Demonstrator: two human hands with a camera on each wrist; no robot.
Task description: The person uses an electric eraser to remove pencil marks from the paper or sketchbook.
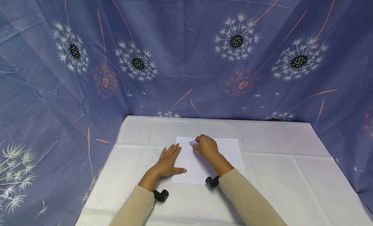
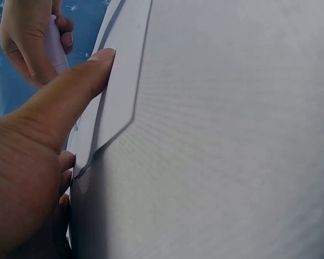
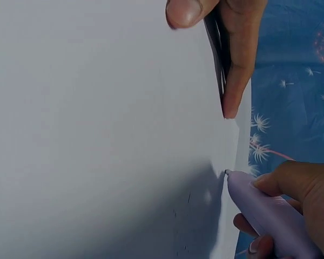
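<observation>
A white sheet of paper (image 1: 192, 175) lies on the cloth-covered table. My right hand (image 1: 206, 147) grips a thick lavender pen (image 3: 267, 213) near the sheet's upper left part. In the right wrist view its thin tip meets the paper, or comes very close to it. A few short dark marks show on the sheet beside the tip. My left hand (image 1: 166, 163) rests at the sheet's left edge, fingers extended and thumb on the paper. From the left wrist view, the thumb (image 2: 81, 81) lies by the sheet's edge, and the right hand is partly seen behind it.
A white cloth with fold lines (image 1: 276, 180) covers the table. Blue fabric with dandelion prints (image 1: 183, 57) hangs behind and at the sides of it. A black wrist camera (image 1: 161, 195) sits at the left cuff, another (image 1: 212, 181) at the right.
</observation>
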